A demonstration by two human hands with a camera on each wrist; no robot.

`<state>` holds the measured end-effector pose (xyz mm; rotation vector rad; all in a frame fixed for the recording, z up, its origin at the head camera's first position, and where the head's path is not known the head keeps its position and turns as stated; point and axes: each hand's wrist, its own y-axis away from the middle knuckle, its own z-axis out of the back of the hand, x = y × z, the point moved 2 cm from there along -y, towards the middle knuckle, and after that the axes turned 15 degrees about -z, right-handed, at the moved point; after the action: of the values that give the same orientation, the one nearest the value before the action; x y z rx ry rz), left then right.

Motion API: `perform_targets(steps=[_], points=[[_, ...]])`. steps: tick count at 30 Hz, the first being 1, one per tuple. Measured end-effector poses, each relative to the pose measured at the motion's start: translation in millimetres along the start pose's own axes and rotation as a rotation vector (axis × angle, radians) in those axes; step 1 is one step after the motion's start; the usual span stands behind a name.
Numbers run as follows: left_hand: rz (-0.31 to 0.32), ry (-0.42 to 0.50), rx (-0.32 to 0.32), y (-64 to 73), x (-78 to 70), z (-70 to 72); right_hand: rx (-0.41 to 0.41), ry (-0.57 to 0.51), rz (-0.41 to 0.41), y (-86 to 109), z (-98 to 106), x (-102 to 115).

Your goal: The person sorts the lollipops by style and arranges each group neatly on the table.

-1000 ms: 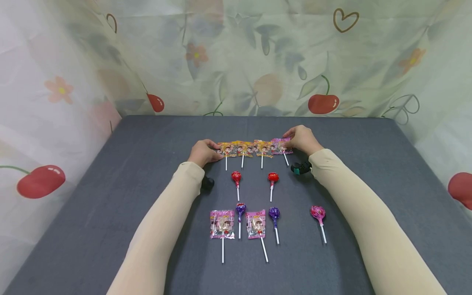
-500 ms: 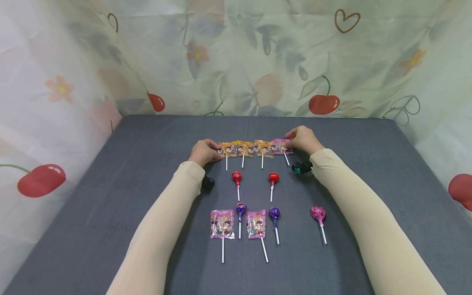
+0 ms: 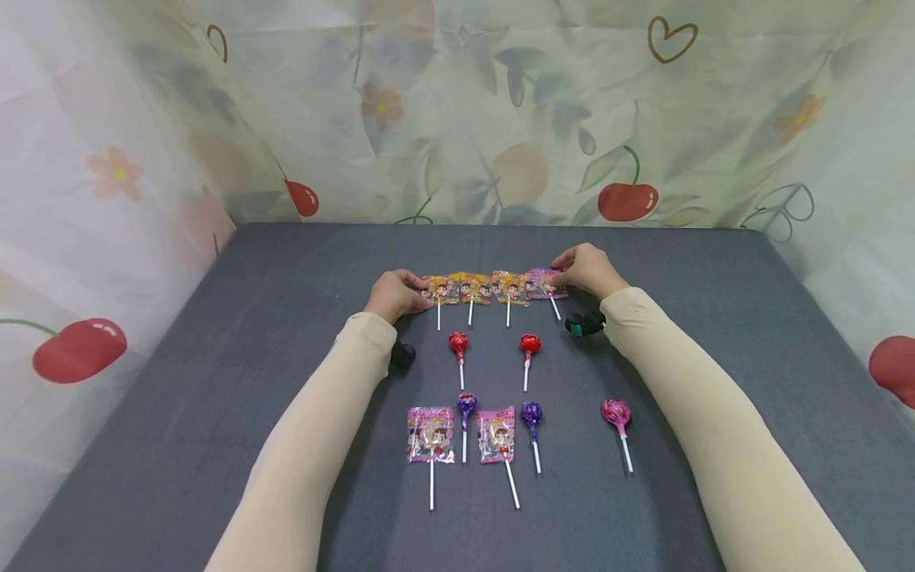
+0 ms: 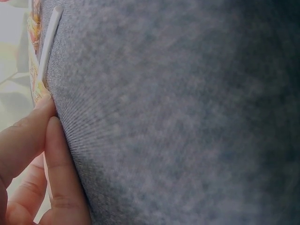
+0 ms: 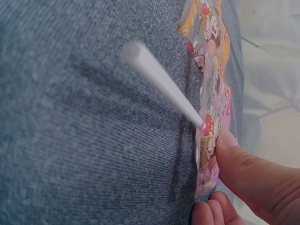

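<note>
Four wrapped lollipops lie in a row near the far side of the table: three in yellow wrappers, then a pink-wrapped lollipop [image 3: 541,282] at the right end. My left hand [image 3: 395,296] pinches the left edge of the leftmost yellow-wrapped lollipop [image 3: 446,289]; the left wrist view shows thumb and finger [image 4: 58,159] meeting at its wrapper. At the other end, my right hand [image 3: 589,270] pinches the pink wrapper's right side, its thumb [image 5: 229,143] on the front. The white stick [image 5: 164,86] points towards me. The fingers behind that wrapper are partly hidden.
Nearer on the grey table [image 3: 236,334] lie two red lollipops [image 3: 458,343] [image 3: 530,344], two purple ones [image 3: 467,404] [image 3: 532,414], two pink-wrapped flat ones [image 3: 431,435] [image 3: 496,436] and a pink round one [image 3: 616,412]. A printed curtain [image 3: 457,119] hangs behind the table.
</note>
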<state>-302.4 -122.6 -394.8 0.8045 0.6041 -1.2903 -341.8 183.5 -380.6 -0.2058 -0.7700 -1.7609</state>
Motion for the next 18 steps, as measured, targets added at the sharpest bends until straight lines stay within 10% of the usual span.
perform_targets(steps=[18], points=[[0.023, 0.037, -0.013, 0.1, -0.7, -2.7, 0.068, -0.14, 0.047, 9.5, 9, 0]])
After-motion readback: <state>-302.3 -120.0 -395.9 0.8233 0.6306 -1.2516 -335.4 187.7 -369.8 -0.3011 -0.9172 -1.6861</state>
